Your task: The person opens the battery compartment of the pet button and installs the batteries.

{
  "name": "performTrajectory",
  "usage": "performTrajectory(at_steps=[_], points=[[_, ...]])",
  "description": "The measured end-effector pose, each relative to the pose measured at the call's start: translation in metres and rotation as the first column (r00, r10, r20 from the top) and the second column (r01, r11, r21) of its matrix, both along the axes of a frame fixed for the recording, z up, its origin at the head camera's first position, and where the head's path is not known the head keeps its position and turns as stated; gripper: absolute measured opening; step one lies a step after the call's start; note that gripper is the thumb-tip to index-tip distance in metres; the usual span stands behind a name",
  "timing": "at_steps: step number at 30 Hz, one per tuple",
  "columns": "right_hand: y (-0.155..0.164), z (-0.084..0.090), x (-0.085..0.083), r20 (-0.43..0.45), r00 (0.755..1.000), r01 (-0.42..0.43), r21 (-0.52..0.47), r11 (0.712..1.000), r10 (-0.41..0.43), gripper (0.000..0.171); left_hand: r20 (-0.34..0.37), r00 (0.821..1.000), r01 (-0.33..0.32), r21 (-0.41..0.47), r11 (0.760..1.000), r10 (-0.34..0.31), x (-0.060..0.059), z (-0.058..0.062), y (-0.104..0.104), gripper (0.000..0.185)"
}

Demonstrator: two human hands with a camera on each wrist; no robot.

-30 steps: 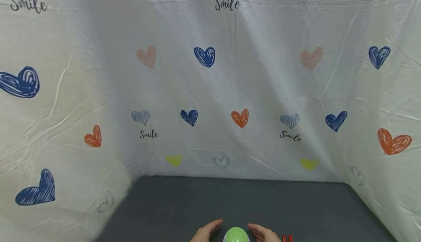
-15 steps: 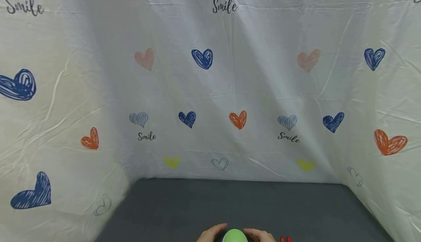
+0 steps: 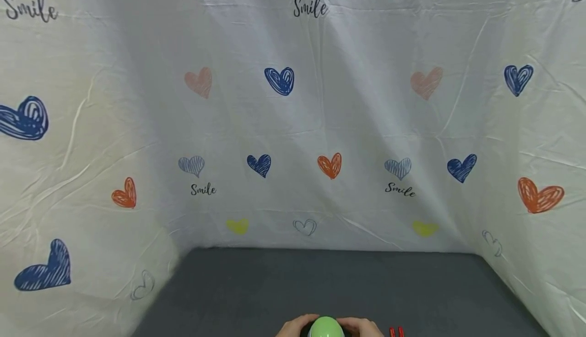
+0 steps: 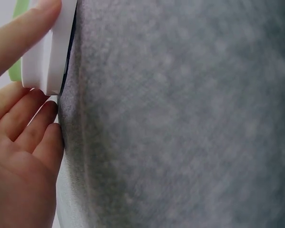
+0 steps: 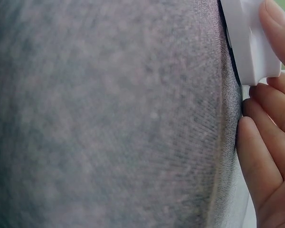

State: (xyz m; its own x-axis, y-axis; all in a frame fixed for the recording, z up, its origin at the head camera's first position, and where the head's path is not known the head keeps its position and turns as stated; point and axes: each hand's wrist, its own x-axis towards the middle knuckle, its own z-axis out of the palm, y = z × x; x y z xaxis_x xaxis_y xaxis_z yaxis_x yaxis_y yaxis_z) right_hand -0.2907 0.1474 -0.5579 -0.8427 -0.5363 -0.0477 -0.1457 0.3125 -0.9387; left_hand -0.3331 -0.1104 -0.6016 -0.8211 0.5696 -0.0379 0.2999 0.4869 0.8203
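At the bottom edge of the head view is a round device with a glossy green dome [image 3: 326,327]; its lower part is cut off there. The wrist views show its white base [image 4: 47,61] standing right at the grey surface. From the left, my left hand [image 3: 296,326] grips it, thumb [image 4: 26,33] on the white side and fingertips at the far edge. My right hand [image 3: 361,326] holds the opposite side the same way, its thumb [image 5: 280,33] against the white wall and its fingers [image 5: 266,123] bent toward the base.
Two thin red sticks [image 3: 396,332] lie just right of my right hand, partly cut off. A dark grey table [image 3: 329,276] spreads ahead. White sheeting [image 3: 366,123] printed with hearts and "Smile" encloses its back and sides.
Both hands have closed in from either side, from apart from the green-domed device to gripping it. The device has stayed in about the same place; the view has shifted slightly.
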Motion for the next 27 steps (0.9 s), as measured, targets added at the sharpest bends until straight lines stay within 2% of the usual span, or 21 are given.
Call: performTrajectory(at_steps=[2,7,8,10,13,15,17,19,21,27], points=[[0.000,0.001,0.001,0.000,1.000,0.002,-0.008,1.000,-0.002,0.056,0.008,1.000,-0.006,-0.006,1.000,0.006,-0.001,-0.003,-0.001,0.062],[-0.001,0.002,0.002,0.021,1.000,0.012,-0.027,1.000,-0.011,0.054,0.022,1.000,0.012,0.002,1.000,-0.012,0.012,0.019,0.001,0.060],[-0.002,0.003,0.002,0.030,0.999,0.014,-0.030,0.999,-0.013,0.054,0.018,1.000,0.013,0.005,1.000,-0.013,0.013,0.020,0.001,0.060],[-0.002,0.003,0.002,0.047,0.999,0.020,-0.033,0.999,-0.018,0.055,0.013,1.000,0.010,0.020,1.000,-0.011,0.011,0.014,-0.001,0.058],[-0.002,0.004,0.004,0.066,0.998,0.020,-0.043,0.999,-0.017,0.056,-0.001,1.000,-0.001,0.021,1.000,0.001,0.019,0.023,0.000,0.055],[-0.002,0.005,0.005,0.072,0.997,0.011,-0.060,0.998,-0.007,0.055,-0.007,1.000,0.007,0.005,1.000,-0.007,0.025,0.033,0.001,0.055],[-0.001,0.005,0.006,0.077,0.997,0.002,-0.079,0.997,0.004,0.055,0.014,1.000,0.012,0.002,1.000,-0.012,0.035,0.050,0.003,0.057],[0.000,0.005,0.007,0.085,0.996,-0.010,-0.107,0.994,0.019,0.054,0.036,0.999,0.022,-0.002,1.000,-0.021,0.036,0.053,0.002,0.060],[0.001,0.005,0.007,0.095,0.995,-0.021,-0.139,0.990,0.035,0.053,0.067,0.998,0.019,0.033,0.999,-0.021,0.036,0.053,0.002,0.061],[0.000,0.012,0.005,0.123,0.991,-0.026,-0.238,0.971,0.057,0.055,0.169,0.986,-0.044,0.169,0.985,0.016,0.038,0.059,0.005,0.057]])
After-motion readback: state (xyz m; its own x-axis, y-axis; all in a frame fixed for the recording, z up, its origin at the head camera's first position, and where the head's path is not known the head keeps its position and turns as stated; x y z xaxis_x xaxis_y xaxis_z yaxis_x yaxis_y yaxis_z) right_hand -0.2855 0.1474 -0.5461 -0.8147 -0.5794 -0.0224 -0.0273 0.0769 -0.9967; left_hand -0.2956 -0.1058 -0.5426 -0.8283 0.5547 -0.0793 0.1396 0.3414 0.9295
